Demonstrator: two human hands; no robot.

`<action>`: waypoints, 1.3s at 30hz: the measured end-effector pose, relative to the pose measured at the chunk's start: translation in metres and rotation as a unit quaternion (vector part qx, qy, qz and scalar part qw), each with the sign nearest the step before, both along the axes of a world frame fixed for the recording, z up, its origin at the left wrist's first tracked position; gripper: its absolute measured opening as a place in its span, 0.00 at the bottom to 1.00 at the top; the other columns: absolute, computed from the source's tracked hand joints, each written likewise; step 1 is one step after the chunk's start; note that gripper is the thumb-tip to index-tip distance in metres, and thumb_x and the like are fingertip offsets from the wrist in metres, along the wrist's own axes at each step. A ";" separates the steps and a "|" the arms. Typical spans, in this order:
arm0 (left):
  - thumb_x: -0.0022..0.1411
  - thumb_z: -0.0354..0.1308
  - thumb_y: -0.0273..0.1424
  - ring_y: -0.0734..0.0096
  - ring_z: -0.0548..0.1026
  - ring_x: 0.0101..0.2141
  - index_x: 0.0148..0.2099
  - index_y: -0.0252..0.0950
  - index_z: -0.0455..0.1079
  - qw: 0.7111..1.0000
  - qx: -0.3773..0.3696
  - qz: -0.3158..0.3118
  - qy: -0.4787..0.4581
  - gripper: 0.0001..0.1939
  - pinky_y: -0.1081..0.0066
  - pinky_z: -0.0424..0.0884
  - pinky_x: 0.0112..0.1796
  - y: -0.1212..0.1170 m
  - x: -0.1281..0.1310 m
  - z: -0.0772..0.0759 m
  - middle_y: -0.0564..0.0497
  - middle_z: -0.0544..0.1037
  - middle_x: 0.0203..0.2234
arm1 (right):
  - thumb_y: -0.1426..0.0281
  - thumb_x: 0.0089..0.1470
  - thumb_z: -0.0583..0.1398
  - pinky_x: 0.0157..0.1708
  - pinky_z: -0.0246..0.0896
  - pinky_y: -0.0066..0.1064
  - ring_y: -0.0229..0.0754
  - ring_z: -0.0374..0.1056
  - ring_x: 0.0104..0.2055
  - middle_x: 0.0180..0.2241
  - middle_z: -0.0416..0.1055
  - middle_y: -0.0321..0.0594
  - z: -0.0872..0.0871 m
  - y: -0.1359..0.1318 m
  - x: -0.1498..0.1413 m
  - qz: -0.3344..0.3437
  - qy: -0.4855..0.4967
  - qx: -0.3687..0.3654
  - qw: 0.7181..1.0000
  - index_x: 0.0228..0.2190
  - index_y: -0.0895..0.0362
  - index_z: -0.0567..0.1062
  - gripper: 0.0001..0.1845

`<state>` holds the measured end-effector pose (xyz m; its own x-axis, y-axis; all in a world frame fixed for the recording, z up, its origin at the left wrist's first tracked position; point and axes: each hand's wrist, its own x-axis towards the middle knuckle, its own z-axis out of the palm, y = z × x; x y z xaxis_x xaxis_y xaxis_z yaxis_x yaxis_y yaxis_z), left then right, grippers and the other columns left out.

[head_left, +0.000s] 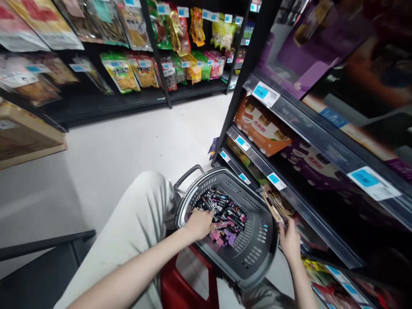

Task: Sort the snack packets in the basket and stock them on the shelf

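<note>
A dark grey plastic shopping basket sits tilted by my legs. Inside it lies a loose heap of small black, pink and purple packets. Reaching over the near rim, my left hand is down in the heap with its fingers curled. A slim pink packet lies right at its fingertips; whether they grip it is unclear. At the basket's right side, my right hand pinches the end of a thin tan carton, close against the shelf edge.
Shelves with boxed goods and price tags rise close on my right. Across the white floor stands a black rack of bagged snacks. A cardboard box is at the left, a red stool below.
</note>
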<state>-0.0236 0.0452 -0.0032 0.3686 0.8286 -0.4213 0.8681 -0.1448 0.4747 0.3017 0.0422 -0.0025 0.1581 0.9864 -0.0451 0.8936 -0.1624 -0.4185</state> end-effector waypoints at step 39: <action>0.41 0.58 0.34 0.68 0.72 0.29 0.34 0.29 0.72 0.876 -0.137 0.141 -0.441 0.17 0.72 0.66 0.32 -0.014 0.002 0.024 0.49 0.76 0.25 | 0.64 0.49 0.51 0.28 0.64 0.32 0.42 0.66 0.35 0.41 0.66 0.48 0.047 -0.097 -0.120 0.023 0.321 0.034 0.946 0.26 0.59 0.72 0.14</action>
<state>-0.0221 0.0310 0.0207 0.4481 0.8513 -0.2730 0.1294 0.2404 0.9620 0.1819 -0.0549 0.0450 0.0765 0.9957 -0.0527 0.4576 -0.0820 -0.8854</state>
